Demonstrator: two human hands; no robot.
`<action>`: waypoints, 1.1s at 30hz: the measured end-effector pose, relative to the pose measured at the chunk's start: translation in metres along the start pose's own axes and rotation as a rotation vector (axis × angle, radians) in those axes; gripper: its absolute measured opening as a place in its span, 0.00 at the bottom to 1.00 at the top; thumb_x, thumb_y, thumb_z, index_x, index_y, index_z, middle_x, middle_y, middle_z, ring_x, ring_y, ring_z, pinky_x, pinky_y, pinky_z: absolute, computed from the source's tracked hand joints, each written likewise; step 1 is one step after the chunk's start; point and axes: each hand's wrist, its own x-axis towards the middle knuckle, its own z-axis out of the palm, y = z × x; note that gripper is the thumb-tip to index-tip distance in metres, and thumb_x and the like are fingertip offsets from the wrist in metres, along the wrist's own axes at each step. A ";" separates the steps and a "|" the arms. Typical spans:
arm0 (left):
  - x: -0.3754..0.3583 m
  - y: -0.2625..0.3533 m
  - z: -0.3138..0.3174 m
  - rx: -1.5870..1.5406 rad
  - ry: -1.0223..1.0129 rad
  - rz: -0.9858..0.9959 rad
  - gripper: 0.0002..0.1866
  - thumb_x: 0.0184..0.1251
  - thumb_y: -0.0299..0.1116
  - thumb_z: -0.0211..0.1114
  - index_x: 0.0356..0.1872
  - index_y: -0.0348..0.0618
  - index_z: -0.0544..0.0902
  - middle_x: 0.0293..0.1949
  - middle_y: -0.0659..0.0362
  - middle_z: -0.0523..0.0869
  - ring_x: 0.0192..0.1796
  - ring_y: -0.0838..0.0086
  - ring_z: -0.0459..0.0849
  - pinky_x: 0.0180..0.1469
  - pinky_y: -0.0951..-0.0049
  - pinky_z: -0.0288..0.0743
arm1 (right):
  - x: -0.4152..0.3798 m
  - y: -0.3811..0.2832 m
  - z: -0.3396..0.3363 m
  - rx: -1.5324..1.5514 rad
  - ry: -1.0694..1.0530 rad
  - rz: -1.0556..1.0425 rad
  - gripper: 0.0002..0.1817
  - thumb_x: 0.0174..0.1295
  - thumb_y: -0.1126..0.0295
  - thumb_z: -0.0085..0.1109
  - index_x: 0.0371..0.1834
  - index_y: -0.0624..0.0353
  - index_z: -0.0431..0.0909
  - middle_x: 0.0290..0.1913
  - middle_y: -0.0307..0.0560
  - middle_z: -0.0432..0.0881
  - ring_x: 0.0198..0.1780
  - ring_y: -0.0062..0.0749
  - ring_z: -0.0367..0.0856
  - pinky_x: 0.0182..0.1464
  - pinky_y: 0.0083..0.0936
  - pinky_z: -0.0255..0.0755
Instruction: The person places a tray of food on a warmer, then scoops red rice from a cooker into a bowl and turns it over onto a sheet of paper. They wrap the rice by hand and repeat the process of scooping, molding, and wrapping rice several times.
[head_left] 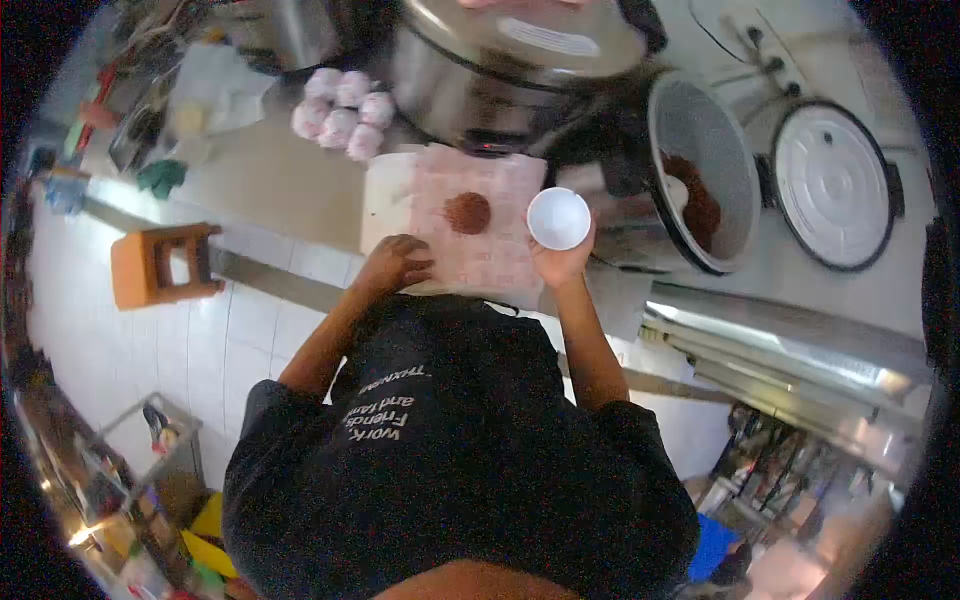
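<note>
A mound of reddish-brown ground powder [467, 213] lies on pink-printed wrapping paper [490, 262] on the counter. My right hand [562, 262] holds a small white cup [559, 219] at the paper's right edge. The cup's mouth faces up and its inside looks white. At the paper's lower left, my left hand [398, 264] rests with its fingers stretched onto the sheet. More pale paper [388, 195] shows along the left side of the printed sheet.
Several wrapped bundles [340, 127] sit behind the paper, beside a large metal cooker [480, 90]. To the right stands a bin [735, 150] with brown powder and a white scoop, beside a round lid [832, 185]. An orange stool [150, 266] stands on the floor left.
</note>
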 end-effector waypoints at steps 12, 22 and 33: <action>0.027 0.011 -0.018 -0.142 -0.073 0.034 0.08 0.53 0.41 0.71 0.33 0.54 0.89 0.52 0.63 0.83 0.59 0.63 0.76 0.63 0.60 0.67 | -0.080 -0.006 -0.073 -2.089 0.535 -1.011 0.31 0.51 0.57 0.71 0.57 0.57 0.73 0.55 0.55 0.77 0.57 0.52 0.73 0.59 0.45 0.66; 0.032 0.003 -0.012 -0.088 -0.030 0.088 0.06 0.55 0.41 0.69 0.31 0.54 0.87 0.45 0.64 0.86 0.54 0.64 0.79 0.59 0.62 0.70 | -0.030 0.023 -0.063 -2.179 -0.598 -0.750 0.16 0.55 0.61 0.65 0.45 0.53 0.82 0.49 0.44 0.82 0.52 0.41 0.78 0.56 0.38 0.72; 0.037 0.002 -0.011 -0.777 0.116 -0.191 0.18 0.66 0.39 0.64 0.54 0.44 0.79 0.57 0.51 0.80 0.58 0.55 0.78 0.62 0.58 0.70 | -0.027 0.023 -0.034 -2.104 -0.410 -0.576 0.12 0.64 0.61 0.57 0.43 0.55 0.83 0.43 0.50 0.83 0.48 0.47 0.79 0.52 0.40 0.72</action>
